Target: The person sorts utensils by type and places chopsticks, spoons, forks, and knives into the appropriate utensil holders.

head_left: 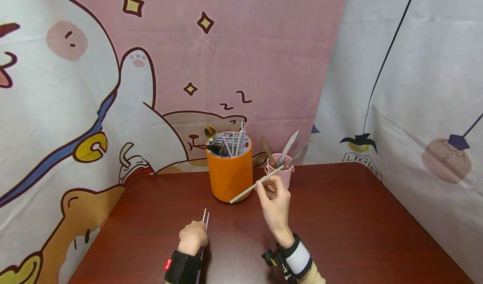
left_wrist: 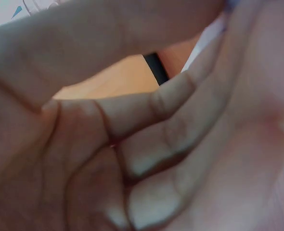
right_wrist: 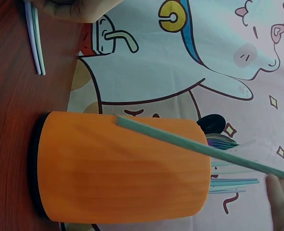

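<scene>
My right hand (head_left: 277, 202) pinches a pale green chopstick (head_left: 247, 190) between thumb and fingertips. The chopstick slants in front of the orange utensil holder (head_left: 230, 177), raised above the table. Lower on the left, my left hand (head_left: 193, 233) grips a lilac chopstick (head_left: 207, 220) and a whitish chopstick (head_left: 204, 215), which lie side by side and stick out past the fingers. In the left wrist view the curled fingers (left_wrist: 151, 125) fill most of the picture. A gold spoon (head_left: 210, 132) and several pastel chopsticks (head_left: 240, 141) stand in the orange holder.
A small pink bucket (head_left: 285, 177) with several knife-like utensils (head_left: 289, 147) stands right of the orange holder, behind my right hand. Both stand toward the back of the brown table (head_left: 351, 225). A cartoon-printed cloth (head_left: 264, 58) hangs behind.
</scene>
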Demonstrator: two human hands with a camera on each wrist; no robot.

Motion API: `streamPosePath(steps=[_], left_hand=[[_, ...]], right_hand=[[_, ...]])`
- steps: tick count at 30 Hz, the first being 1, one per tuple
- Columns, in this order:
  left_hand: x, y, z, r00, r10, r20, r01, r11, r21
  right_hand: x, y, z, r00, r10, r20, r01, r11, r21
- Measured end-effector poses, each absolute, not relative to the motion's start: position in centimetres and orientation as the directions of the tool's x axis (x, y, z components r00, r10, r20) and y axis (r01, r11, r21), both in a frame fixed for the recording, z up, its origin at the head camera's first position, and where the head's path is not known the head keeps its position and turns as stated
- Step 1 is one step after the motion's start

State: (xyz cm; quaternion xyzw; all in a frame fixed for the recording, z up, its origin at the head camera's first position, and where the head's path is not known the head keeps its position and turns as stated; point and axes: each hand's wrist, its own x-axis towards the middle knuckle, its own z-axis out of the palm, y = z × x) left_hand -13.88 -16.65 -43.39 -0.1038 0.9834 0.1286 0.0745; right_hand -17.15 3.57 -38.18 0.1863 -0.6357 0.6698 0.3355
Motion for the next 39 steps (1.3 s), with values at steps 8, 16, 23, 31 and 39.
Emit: streamPosePath(steps=[8,16,23,31,39], left_hand=[[-14.3,-16.4,-43.4,-0.965,-0.198,-0.170,-0.231,0.952,0.201],[-14.4,-16.4,-43.4,-0.965,-0.201,-0.170,-0.233,0.953,0.194],[-14.4,-16.3,-43.4,-0.964,-0.201,-0.177,-0.234,0.952,0.196],[-14.3,-16.2,-43.3,-0.962,-0.205,-0.181,-0.239,0.952,0.190],[-14.3,-16.1,-43.5,-0.962,-0.204,-0.180,-0.237,0.953,0.189]], right_hand=[[-17.5,3.3,-37.6,-0.456,0.450,0.768,-0.884,-0.131,-0.449],[-18.3,3.1,-36.7,-0.328,0.549,0.769,-0.940,-0.107,-0.324],[-20.4,3.1,-34.5,-0.329,0.474,0.817,-0.931,-0.019,-0.365],[-22.9,2.4,-32.4,-0.342,0.290,0.894,-0.860,0.287,-0.422],[-25.5,1.0,-32.7,-0.467,0.112,0.877,-0.803,0.360,-0.474]])
